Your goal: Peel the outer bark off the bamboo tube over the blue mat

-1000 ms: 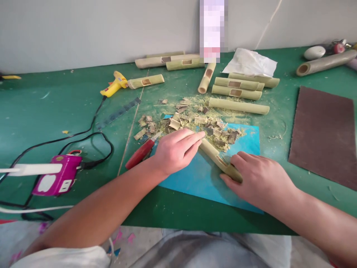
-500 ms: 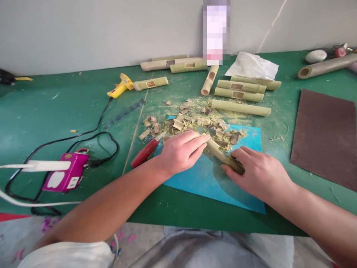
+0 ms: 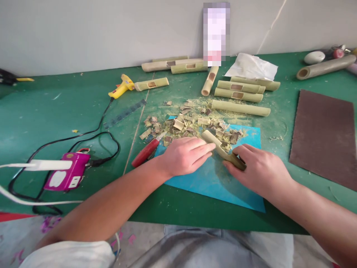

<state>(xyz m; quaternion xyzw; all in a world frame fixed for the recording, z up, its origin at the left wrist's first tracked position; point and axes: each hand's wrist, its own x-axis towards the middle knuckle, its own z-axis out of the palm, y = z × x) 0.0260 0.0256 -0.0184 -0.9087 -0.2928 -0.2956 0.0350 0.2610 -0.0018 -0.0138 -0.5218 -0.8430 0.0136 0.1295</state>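
Note:
A pale bamboo tube [image 3: 211, 137] with a cut-out notch lies slantwise over the blue sheet [image 3: 242, 197]. My right hand [image 3: 258, 167] is closed round its near end, thumb underneath. My left hand [image 3: 188, 155] rests against the tube's left side, its fingers straight and pressed together with the tips by the notch. Whether a small piece sits under those fingers is hidden. Bamboo chips and shavings [image 3: 179, 124] are heaped just beyond both hands. Left of my left hand lies a red-handled knife [image 3: 145, 152].
Several notched bamboo tubes [image 3: 238, 95] lie toward the wall, beside a white packet [image 3: 251, 67]. A yellow glue gun [image 3: 122, 87] and its black cord run to a purple power adapter [image 3: 65, 171] at left. A brown sheet [image 3: 323, 137] lies at right.
My left hand has slid along the tube toward me and slightly right, uncovering its far end. My right hand keeps its grip almost in place.

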